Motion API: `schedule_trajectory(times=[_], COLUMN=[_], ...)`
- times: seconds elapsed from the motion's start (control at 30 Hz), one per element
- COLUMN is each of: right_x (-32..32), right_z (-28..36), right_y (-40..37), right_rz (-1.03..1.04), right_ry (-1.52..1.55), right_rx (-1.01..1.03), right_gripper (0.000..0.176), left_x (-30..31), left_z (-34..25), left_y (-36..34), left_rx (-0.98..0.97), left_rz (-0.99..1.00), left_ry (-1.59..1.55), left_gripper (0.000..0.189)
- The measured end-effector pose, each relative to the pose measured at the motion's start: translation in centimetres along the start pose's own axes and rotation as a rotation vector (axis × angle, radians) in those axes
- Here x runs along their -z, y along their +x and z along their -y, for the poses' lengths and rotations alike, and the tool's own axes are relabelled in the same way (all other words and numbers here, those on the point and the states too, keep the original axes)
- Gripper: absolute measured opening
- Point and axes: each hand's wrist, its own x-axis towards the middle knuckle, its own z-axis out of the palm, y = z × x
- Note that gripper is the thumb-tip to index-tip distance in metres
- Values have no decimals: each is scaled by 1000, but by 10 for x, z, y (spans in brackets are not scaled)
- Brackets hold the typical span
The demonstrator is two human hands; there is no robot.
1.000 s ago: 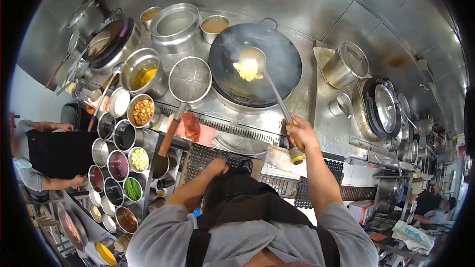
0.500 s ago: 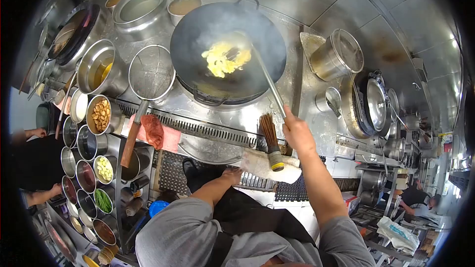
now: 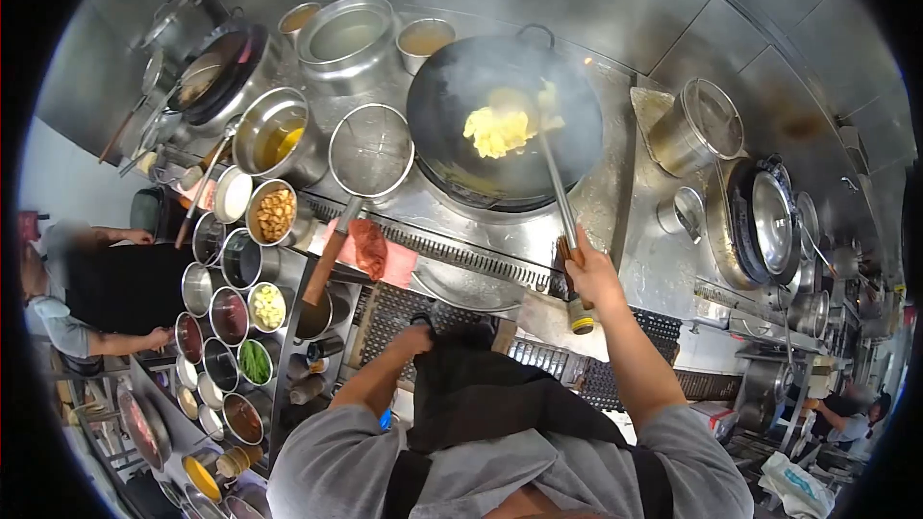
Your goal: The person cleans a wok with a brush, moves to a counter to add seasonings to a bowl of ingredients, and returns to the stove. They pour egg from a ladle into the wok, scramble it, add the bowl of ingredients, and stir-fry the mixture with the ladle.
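Holding ladle point(image 3: 557, 181) in right hand point(image 3: 592, 279), yellow food point(image 3: 498, 133) in wok point(image 3: 452, 159) at its 11 o'clock, left hand point(image 3: 413, 338) by apron point(image 3: 481, 394), grip unclear, brown-chunk container point(image 3: 297, 223) at wok's 8 o'clock, green-vegetable container point(image 3: 275, 357) at left hand's 9 o'clock.

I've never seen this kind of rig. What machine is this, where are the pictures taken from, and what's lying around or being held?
No machine here: a person works bare-handed, and all three pictures come from one camera worn on their head, looking forward and down. The right hand grips a long-handled ladle reaching into a large dark wok that holds yellow food amid steam. The left hand is low, near the dark apron; whether it holds anything is unclear. Left of the wok lies a strainer.
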Motion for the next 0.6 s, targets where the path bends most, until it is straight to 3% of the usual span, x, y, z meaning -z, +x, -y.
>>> schedule_trajectory(times=[0.07,0.1,0.13,0.17,0.2,0.23,0.3,0.33,0.4,0.47,0.53,0.57,0.6], right_x=[29,28,18,5,-3,4,28,29,37,45,26,3,-3], right_z=[5,-6,-23,-26,-24,-15,14,8,-17,-17,-24,-25,-15], right_y=[6,19,33,34,36,28,-4,-18,-40,-13,23,32,28], right_rz=[355,340,328,138,-53,-56,144,141,127,234,178,102,100], right_ry=[906,1035,950,510,68,78,2,9,308,269,109,-72,-65], right_rx=[-547,-563,-482,-245,-9,-6,-232,-227,-40,-108,20,7,10], right_gripper=[65,65,65,66,67,67,62,62,57,57,61,64,64], left_x=[-19,-6,-19,-47,-112,-96,-111,-119,-149,-140,-130,-143,-117], left_z=[83,82,106,146,209,192,174,169,178,147,142,145,129], left_y=[-39,-81,-97,-111,-97,-117,-136,-143,-103,-106,-76,-64,-58], left_rx=[153,596,662,728,653,575,488,447,483,167,-432,-180,-73], left_rz=[5,-109,-116,-128,-66,-17,-170,-247,343,201,-16,36,12], left_ry=[177,-102,-100,-98,50,201,302,356,131,60,436,242,175], left_gripper=[34,38,38,39,39,39,36,35,36,32,22,23,25])
